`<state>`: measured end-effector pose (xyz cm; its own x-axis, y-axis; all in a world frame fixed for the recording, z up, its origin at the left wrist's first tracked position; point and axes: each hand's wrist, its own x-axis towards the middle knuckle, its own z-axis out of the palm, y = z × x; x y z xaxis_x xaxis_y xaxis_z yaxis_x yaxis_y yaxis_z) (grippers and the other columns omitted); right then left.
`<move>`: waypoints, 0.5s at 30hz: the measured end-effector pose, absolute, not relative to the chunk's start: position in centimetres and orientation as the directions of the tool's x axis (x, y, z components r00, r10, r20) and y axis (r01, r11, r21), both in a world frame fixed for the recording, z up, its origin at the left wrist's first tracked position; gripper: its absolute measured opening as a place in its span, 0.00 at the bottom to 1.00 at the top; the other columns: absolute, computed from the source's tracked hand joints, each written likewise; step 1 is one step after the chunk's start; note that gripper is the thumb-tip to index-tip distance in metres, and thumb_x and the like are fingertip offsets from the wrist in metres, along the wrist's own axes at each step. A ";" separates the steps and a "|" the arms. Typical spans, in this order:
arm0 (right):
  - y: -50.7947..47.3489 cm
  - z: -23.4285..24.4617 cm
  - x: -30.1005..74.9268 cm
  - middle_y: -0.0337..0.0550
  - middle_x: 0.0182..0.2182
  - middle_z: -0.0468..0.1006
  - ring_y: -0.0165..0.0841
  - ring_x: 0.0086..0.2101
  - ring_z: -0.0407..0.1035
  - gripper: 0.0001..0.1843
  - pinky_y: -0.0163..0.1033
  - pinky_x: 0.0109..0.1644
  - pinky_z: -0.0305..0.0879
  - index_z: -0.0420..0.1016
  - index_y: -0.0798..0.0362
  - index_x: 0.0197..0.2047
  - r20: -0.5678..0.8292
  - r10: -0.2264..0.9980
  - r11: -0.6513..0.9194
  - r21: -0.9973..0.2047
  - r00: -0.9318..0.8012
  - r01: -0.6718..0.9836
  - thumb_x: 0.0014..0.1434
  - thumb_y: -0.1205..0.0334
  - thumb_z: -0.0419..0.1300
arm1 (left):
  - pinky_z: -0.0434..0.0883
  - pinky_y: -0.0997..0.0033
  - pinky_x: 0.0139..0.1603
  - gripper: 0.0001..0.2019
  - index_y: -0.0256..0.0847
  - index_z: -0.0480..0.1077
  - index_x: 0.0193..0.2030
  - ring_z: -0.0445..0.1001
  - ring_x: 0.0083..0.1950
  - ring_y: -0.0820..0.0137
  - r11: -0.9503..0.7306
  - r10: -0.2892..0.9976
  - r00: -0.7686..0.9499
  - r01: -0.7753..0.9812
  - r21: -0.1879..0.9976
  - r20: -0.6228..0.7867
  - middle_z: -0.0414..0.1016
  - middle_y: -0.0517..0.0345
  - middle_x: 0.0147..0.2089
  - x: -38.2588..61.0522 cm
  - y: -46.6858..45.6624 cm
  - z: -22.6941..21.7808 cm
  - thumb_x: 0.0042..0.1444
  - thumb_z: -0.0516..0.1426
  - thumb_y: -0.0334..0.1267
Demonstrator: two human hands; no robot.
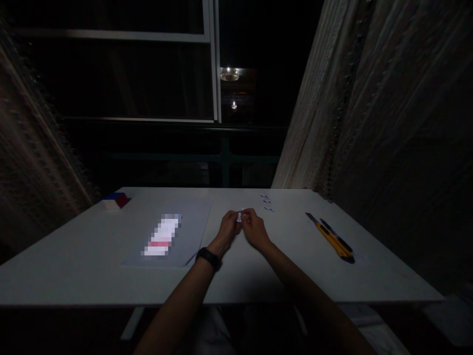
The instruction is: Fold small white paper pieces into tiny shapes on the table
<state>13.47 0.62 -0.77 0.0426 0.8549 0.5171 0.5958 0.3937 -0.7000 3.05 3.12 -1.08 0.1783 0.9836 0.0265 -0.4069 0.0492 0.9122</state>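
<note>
My left hand (227,229), with a black band (209,258) on its wrist, meets my right hand (254,230) above the middle of the white table (236,283). The fingertips of both are pinched round a small white piece (239,216), which looks like paper. Fingers cover most of it, so its shape is unclear. Just beyond my right hand, several small dark-marked pieces (267,202) lie in a short row.
On the right lie a yellow utility knife (331,240) and a thin dark tool (337,236) beside it. A pixelated bright rectangle (162,235) rests on a large pale sheet (197,219) to the left. A coloured cube (115,200) sits at the far left, near the curtain (48,118).
</note>
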 end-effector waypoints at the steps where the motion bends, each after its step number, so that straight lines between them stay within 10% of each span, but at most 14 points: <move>1: 0.6 -0.8 13.3 0.40 0.26 0.74 0.33 0.28 0.70 0.10 0.35 0.32 0.62 0.64 0.52 0.42 0.515 0.856 0.392 -0.699 0.041 0.598 0.60 0.60 0.47 | 0.50 0.81 0.18 0.11 0.38 0.62 0.27 0.57 0.16 0.81 0.049 0.984 0.174 -0.409 0.911 0.025 0.58 0.68 0.17 2.9 3.1 -1.1 0.41 0.58 0.40; 15: -0.1 -0.9 12.8 0.41 0.27 0.75 0.33 0.28 0.70 0.10 0.35 0.33 0.62 0.64 0.52 0.42 0.530 0.845 0.385 -0.697 0.074 0.605 0.58 0.60 0.48 | 0.50 0.81 0.18 0.12 0.38 0.61 0.26 0.57 0.17 0.82 0.040 0.984 0.174 -0.404 0.914 0.033 0.59 0.68 0.19 2.9 2.6 -1.4 0.41 0.59 0.42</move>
<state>12.83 -0.09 -0.90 0.0740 0.8447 0.5301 0.6049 0.3845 -0.6973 2.87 2.55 -1.38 0.1737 0.9842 0.0334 -0.4039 0.0402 0.9139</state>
